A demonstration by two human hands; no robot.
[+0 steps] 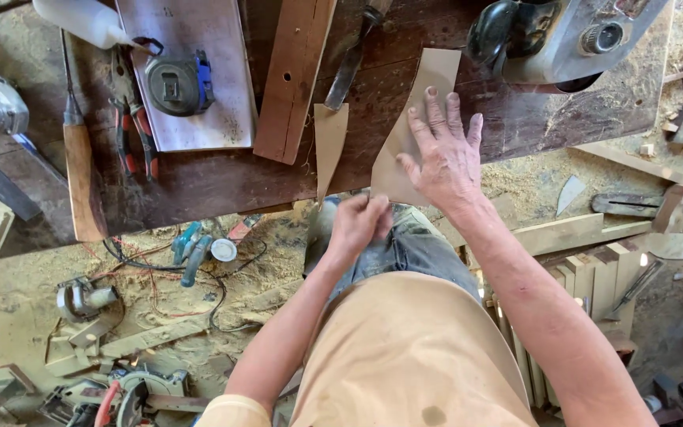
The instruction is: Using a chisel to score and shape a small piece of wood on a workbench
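Observation:
My right hand (443, 156) lies flat with spread fingers on a tan, thin angular wood piece (424, 87) at the near edge of a dark wooden workbench (223, 178). My left hand (360, 224) is closed at that piece's near bottom corner, just off the bench edge; what it pinches is hidden. A tan pointed wedge piece (329, 146) lies just left of the hands, its tip over the edge.
On the bench lie a chisel (351, 63), a wood plank (294, 75), a tape measure (179, 83) on a board, pliers (132, 119), a wooden-handled tool (79, 170), and a power tool (563, 35). Power tools (199, 249), cables and wood offcuts lie on the sawdust floor.

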